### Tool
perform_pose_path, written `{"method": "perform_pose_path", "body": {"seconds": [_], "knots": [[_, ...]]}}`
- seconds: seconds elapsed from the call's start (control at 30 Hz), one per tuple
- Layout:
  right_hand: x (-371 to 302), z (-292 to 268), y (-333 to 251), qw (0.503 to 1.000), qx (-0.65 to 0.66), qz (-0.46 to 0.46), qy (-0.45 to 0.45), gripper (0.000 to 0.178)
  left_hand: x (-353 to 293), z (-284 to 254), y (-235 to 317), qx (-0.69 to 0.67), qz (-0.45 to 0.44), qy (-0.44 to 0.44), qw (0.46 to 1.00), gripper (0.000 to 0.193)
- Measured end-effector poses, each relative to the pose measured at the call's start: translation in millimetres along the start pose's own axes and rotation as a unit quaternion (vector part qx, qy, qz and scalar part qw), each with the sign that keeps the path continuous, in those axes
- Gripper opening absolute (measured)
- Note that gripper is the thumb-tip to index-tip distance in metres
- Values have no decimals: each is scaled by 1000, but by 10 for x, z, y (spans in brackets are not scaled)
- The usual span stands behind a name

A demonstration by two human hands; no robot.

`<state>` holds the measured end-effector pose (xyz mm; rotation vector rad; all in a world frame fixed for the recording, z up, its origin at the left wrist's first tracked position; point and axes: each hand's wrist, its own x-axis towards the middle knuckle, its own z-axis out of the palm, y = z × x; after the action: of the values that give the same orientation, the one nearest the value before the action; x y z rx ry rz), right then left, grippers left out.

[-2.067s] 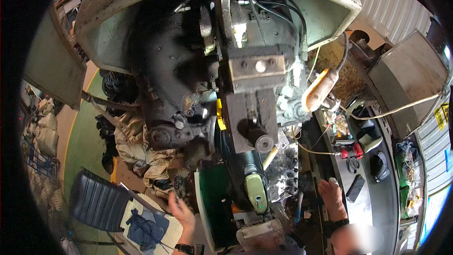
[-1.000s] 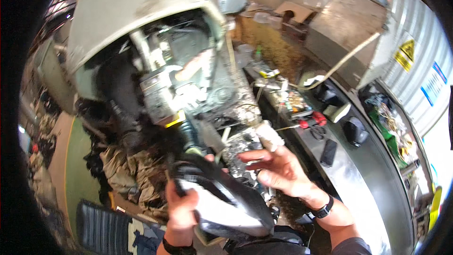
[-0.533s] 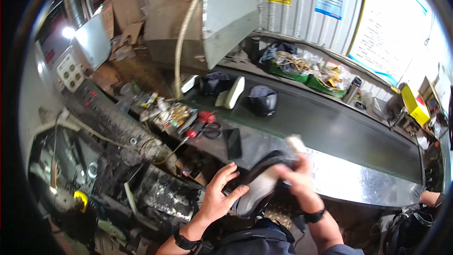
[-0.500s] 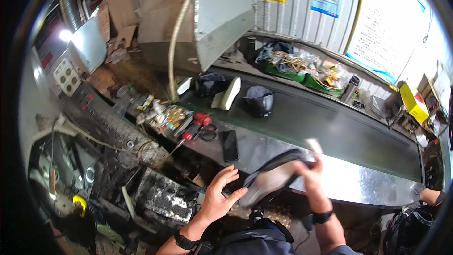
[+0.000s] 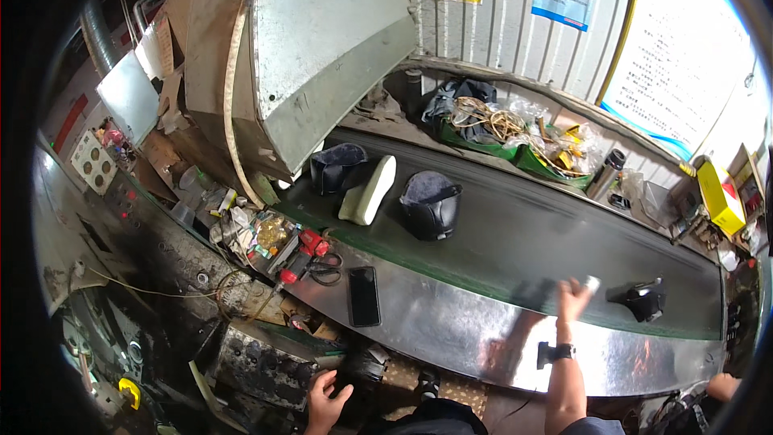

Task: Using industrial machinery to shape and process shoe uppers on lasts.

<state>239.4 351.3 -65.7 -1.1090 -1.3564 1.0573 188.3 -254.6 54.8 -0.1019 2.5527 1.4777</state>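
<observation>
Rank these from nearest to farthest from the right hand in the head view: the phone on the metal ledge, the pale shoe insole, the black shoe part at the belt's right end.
From the right hand:
1. Black shoe part, just right of it on the belt.
2. Phone, left on the ledge.
3. Pale insole, far upper left on the belt.

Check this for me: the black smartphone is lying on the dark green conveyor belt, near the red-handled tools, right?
Not quite. In the head view the black smartphone lies on the shiny steel ledge in front of the dark green conveyor belt, not on it. It is near the red-handled tools.
</observation>
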Motion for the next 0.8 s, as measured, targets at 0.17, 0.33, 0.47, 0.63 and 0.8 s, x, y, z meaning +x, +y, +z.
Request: {"method": "perform_pose_path", "body": {"seconds": [0.17,0.33,0.47,0.63,0.8], "knots": [[-861,1838,-383,891,72,325,-309,49,160,-32,40,0,-70,-26,997,16],[-1231,2835,-516,845,164,430,-274,98,260,-61,219,25,-129,-3,991,18],[-836,2905,-500,845,166,465,-206,49,564,49,289,42,-32,-19,998,17],[-868,1664,-1314,804,353,358,-316,31,1091,159,-79,-25,77,-38,996,18],[-1111,-254,-1318,758,279,523,-273,37,2159,810,1049,18,285,-71,956,45]]}}
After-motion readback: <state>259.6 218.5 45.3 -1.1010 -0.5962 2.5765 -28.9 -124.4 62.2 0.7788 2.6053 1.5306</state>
